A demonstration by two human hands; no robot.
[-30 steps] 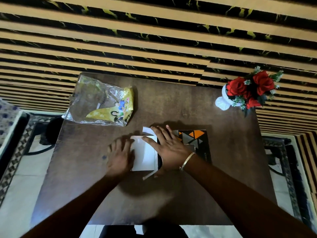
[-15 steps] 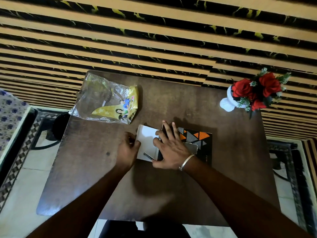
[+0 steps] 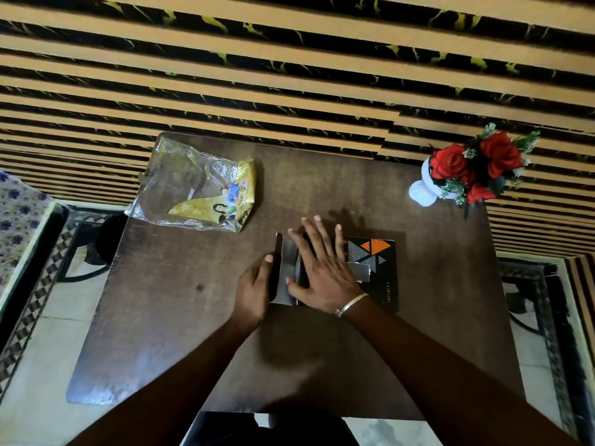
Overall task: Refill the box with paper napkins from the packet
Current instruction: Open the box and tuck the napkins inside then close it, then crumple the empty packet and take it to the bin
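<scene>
Head view shows the black box (image 3: 383, 278), patterned with orange and grey triangles, lying flat on the brown table (image 3: 180, 317) under the right hand (image 3: 322, 268), whose fingers are spread flat over its left end. Just left, the left hand (image 3: 254, 288) presses the box's raised end flap (image 3: 277, 268) with its thumb. Beyond the left hand lies the crumpled clear packet (image 3: 196, 188). Far right of both hands stands a white vase of red roses (image 3: 463, 172).
</scene>
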